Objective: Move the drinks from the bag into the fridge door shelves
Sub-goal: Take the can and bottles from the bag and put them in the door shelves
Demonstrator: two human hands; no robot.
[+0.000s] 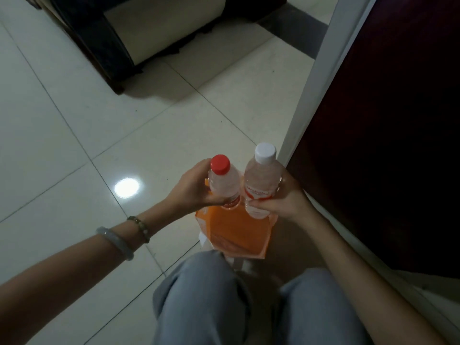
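Bottles are out of the bag and in hand, so the lifting step looks done and the carry to the fridge comes next. That move calls for turning right toward the dark red fridge door (388, 145), whose shelves are not in view, and keeping both bottles upright on the way. Left hand (191, 188) is wrapped around the red-capped bottle (222, 183), fingers closed on its lower body near the label. Right hand (283, 197) grips the white-capped bottle (260, 180) the same way, thumb across the front of the label. Both bottles stand nearly upright, just beside each other, directly above the open orange bag (239, 235) on the tiled floor (74, 120) in front of the person's knees. Whether more drinks remain inside the bag I cannot tell
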